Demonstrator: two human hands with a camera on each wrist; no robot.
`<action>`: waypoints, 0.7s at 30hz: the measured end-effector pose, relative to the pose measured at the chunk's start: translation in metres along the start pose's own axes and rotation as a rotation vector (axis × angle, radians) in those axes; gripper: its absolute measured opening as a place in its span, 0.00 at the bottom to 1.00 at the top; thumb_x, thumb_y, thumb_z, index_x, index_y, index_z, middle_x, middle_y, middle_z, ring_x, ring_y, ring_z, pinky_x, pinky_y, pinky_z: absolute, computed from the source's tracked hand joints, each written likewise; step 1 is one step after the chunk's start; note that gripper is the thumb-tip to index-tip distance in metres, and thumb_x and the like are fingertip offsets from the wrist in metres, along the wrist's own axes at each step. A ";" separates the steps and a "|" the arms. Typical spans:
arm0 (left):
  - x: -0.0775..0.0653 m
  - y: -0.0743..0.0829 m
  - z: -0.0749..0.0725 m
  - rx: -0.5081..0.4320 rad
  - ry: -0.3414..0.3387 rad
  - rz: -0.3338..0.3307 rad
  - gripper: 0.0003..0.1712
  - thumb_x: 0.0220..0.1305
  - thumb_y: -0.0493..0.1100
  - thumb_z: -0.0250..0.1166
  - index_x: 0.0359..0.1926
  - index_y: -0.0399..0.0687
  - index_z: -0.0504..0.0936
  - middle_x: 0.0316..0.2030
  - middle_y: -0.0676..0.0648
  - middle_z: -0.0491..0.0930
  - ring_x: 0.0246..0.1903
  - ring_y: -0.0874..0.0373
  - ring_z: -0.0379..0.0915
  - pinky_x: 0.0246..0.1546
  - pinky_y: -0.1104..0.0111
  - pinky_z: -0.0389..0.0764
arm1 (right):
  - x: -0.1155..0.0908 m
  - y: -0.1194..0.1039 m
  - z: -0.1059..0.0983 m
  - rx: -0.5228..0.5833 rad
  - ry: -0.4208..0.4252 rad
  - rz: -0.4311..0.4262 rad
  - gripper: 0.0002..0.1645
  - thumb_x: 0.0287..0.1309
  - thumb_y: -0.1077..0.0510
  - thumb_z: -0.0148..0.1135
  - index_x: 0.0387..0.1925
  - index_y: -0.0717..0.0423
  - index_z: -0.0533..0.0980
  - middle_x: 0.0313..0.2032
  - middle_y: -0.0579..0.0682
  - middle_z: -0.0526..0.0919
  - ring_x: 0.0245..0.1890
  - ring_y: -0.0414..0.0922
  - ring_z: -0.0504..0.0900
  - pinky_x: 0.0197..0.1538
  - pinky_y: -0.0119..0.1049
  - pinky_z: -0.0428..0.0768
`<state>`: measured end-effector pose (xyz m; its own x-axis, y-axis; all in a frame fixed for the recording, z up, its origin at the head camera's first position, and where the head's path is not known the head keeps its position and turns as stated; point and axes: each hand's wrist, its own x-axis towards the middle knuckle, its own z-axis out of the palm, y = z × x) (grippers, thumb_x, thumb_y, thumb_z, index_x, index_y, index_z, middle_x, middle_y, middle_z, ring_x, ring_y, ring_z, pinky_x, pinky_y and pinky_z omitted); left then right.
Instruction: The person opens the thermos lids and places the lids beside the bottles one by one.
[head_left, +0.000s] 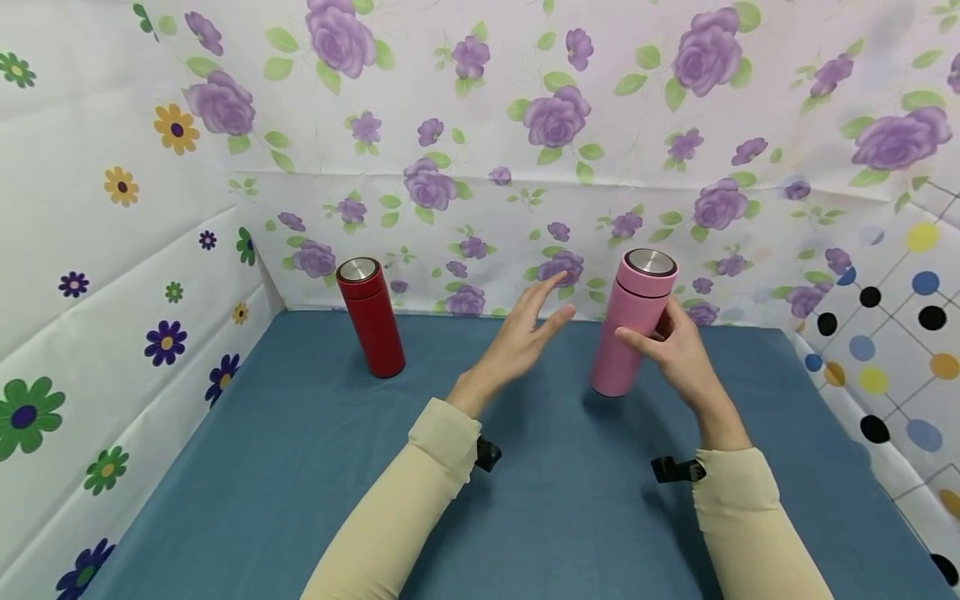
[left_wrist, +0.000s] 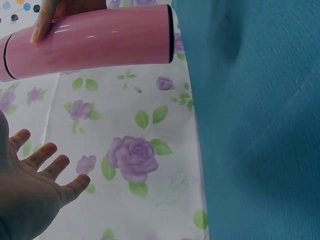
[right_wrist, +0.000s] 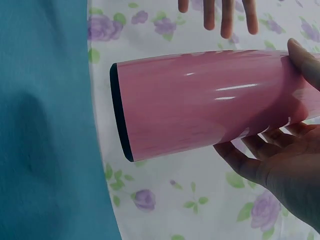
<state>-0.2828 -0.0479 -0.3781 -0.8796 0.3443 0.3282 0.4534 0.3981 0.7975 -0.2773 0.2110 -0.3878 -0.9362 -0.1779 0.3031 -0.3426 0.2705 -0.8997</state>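
Observation:
A pink thermos [head_left: 626, 325] with a silver-topped lid is gripped by my right hand [head_left: 678, 350], thumb on the near side and fingers behind. In the right wrist view its dark-rimmed base [right_wrist: 121, 112] hangs above the blue cloth, its shadow apart from it. My left hand [head_left: 521, 333] is held in the air left of the pink thermos, fingers spread and palm toward it, touching nothing. The left wrist view shows those spread fingers [left_wrist: 47, 160] below the thermos body [left_wrist: 100, 42]. A red thermos [head_left: 375, 321] stands upright at the back left.
A blue cloth [head_left: 555, 517] covers the table. Behind it rises a white sheet with purple roses [head_left: 427, 183]. Flowered sheeting [head_left: 165, 342] closes the left side, and dotted sheeting [head_left: 900, 358] closes the right.

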 end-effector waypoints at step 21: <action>-0.013 -0.002 -0.025 0.008 0.050 0.031 0.43 0.74 0.76 0.46 0.83 0.68 0.55 0.80 0.50 0.54 0.79 0.53 0.49 0.73 0.39 0.58 | -0.001 -0.002 0.032 0.023 -0.086 -0.054 0.40 0.67 0.54 0.72 0.75 0.49 0.63 0.61 0.55 0.77 0.57 0.49 0.80 0.55 0.35 0.81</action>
<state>-0.2755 -0.0746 -0.3715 -0.8714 0.3134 0.3775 0.4811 0.3947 0.7828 -0.2728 0.1806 -0.3959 -0.9061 -0.2721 0.3239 -0.3894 0.2371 -0.8900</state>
